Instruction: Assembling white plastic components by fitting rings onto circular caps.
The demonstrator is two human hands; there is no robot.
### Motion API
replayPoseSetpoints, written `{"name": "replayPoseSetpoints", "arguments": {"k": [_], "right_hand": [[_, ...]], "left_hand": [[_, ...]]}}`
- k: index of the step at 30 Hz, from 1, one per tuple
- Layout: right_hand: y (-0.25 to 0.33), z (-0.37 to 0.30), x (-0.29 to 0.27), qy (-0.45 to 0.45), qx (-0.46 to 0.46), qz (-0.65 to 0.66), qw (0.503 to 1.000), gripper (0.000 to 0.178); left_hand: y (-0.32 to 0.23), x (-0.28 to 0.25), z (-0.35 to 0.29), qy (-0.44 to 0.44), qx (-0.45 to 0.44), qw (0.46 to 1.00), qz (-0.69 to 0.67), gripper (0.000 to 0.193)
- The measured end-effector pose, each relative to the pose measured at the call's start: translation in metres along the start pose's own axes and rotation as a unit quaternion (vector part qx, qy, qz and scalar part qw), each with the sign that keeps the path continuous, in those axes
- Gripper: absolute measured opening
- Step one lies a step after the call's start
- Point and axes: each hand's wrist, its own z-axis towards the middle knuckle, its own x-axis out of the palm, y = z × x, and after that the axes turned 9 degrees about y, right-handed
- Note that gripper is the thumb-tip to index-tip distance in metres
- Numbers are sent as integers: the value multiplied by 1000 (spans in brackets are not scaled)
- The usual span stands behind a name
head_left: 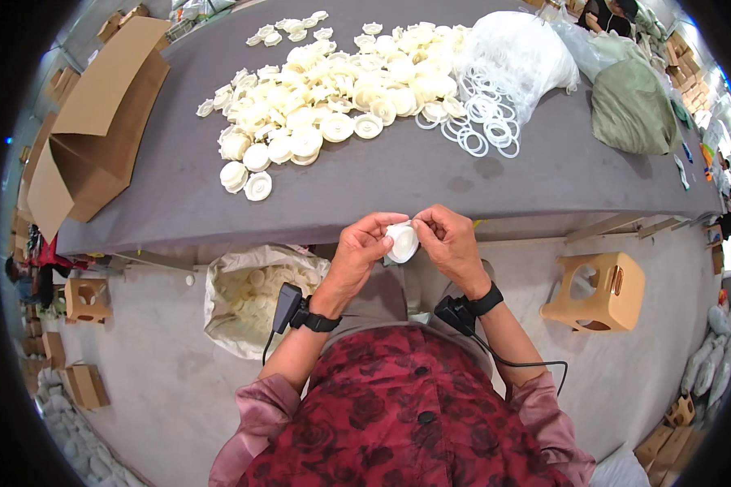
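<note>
White round cap (402,242) pinched btwn left hand (357,252) & right hand (451,243) grips, flat face tilted twd camera, axis roughly upright.

1. Grey table (398,174): a heap of cream plastic discs (333,89), loose white rings (483,122), a clear bag (524,53), a green sack (633,105), an open carton (97,122).
2. Floor (154,390): a sack of discs (252,296), a tan stool (597,292).
</note>
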Motion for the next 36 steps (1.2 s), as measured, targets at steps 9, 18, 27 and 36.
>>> {"name": "replayPoseSetpoints", "arguments": {"k": [9,18,27,36], "right_hand": [[-5,-19,-29,12,108,76,991,11],[-17,-39,-34,75,92,282,952,21],[-6,-47,-53,59,89,417,902,26],[-28,-47,-47,73,43,445,892,45]], "left_hand": [[23,18,13,-39,23,998,-33,28],[26,9,19,26,18,999,38,41],[23,37,37,54,1,996,75,38],[18,40,33,30,41,996,75,34]]}}
